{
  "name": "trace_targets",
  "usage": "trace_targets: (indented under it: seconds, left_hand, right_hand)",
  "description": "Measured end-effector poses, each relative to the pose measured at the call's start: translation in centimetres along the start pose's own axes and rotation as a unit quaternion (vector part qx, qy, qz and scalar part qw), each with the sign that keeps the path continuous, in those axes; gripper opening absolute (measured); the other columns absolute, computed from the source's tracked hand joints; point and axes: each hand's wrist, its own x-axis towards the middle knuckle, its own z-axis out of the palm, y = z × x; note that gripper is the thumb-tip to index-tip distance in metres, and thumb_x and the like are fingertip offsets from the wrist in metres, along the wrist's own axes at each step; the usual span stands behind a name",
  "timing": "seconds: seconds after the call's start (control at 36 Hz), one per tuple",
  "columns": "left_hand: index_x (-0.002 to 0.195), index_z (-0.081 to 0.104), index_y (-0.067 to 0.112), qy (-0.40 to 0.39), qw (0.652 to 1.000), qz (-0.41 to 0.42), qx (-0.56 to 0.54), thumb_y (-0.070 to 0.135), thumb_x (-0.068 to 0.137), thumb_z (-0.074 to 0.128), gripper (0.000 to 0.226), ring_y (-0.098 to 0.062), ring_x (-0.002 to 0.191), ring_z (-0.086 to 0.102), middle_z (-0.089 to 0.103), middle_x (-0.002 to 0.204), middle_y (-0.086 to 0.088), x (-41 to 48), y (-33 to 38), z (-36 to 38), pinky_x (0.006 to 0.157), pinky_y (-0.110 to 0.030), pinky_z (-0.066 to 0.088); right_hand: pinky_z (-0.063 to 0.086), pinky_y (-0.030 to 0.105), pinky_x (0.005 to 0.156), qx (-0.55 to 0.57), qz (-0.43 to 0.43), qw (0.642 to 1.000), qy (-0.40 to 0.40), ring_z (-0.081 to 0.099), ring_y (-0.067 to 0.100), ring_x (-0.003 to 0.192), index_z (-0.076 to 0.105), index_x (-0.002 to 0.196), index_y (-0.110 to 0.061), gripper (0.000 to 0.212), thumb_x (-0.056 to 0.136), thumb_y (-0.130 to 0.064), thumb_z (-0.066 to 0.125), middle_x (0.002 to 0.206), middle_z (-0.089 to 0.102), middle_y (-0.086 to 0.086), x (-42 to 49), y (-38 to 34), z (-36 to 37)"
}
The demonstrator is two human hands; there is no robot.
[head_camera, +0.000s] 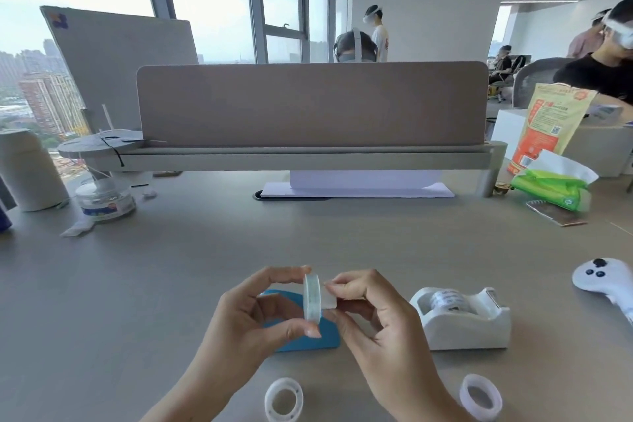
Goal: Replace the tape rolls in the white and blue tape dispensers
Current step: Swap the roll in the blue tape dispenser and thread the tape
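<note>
My left hand (253, 319) pinches a clear tape roll (312, 296) edge-on between thumb and fingers, above the desk. My right hand (373, 312) grips a white piece (330, 298) pressed against the roll's right side. Behind and below my hands lies the blue tape dispenser (308, 339), mostly hidden. The white tape dispenser (466, 322) stands to the right with a roll (448, 300) seated in it. Two loose rings lie near the front edge: a white core (283, 402) and a translucent roll (480, 396).
A white handheld controller (603, 279) lies at the far right. A clear round tub (104, 200) and a white cylinder (29, 169) stand at the back left. A green tissue pack (551, 187), a notebook (551, 212) and an orange bag (544, 123) sit at the back right, before the desk divider (311, 104).
</note>
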Motion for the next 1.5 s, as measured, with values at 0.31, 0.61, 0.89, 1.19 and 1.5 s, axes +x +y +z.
trace_targets:
  seconds: [0.31,0.61,0.89,1.19,1.5]
  left_hand:
    - [0.113,0.073,0.018,-0.018,0.999,-0.006,-0.049,0.048,0.056,0.090,0.066,-0.036,0.080,0.071,0.073,0.102,-0.027,0.3,0.1,0.1,0.081,-0.035,0.056]
    - [0.094,0.076,0.009,-0.003,0.996,-0.006,-0.084,0.039,0.049,0.095,0.058,-0.024,0.066,0.067,0.075,0.089,-0.011,0.5,0.3,-0.3,0.062,-0.026,0.057]
    - [0.066,0.069,0.006,-0.002,0.995,-0.027,-0.098,0.038,0.045,0.097,0.047,-0.024,0.059,0.066,0.073,0.073,-0.020,0.6,0.3,-0.3,0.058,-0.026,0.056]
    - [0.064,0.070,0.007,0.015,0.997,-0.053,-0.048,0.037,0.046,0.095,0.043,-0.021,0.060,0.071,0.075,0.071,-0.015,0.5,0.6,0.1,0.058,-0.022,0.057]
    - [0.081,0.076,-0.004,0.030,0.993,-0.091,-0.074,0.020,0.065,0.077,0.029,-0.027,0.075,0.076,0.077,0.082,-0.021,0.5,1.1,0.5,0.066,-0.026,0.061]
  right_hand:
    - [0.056,0.025,0.083,0.012,-0.005,0.999,0.032,0.072,0.022,0.093,0.068,0.094,-0.013,0.016,0.082,-0.005,0.071,0.101,0.069,-0.003,0.1,-0.2,-0.2]
    - [0.056,0.022,0.077,0.132,0.091,0.987,0.004,0.074,0.021,0.083,0.067,0.085,-0.018,0.020,0.074,-0.003,0.074,0.092,0.076,0.007,0.0,-1.6,0.2]
    - [0.057,0.026,0.083,0.227,0.159,0.961,-0.002,0.073,0.026,0.099,0.073,0.088,-0.003,0.026,0.072,-0.022,0.081,0.100,0.078,0.013,0.2,-1.7,0.3]
    - [0.056,0.021,0.074,0.225,0.196,0.954,-0.015,0.075,0.020,0.085,0.074,0.088,-0.004,0.034,0.062,-0.024,0.083,0.095,0.078,0.015,0.3,-2.2,0.4]
    - [0.055,0.020,0.075,0.186,0.193,0.963,0.012,0.075,0.018,0.084,0.079,0.084,-0.018,0.014,0.072,-0.013,0.075,0.089,0.079,0.011,0.4,-1.7,0.3]
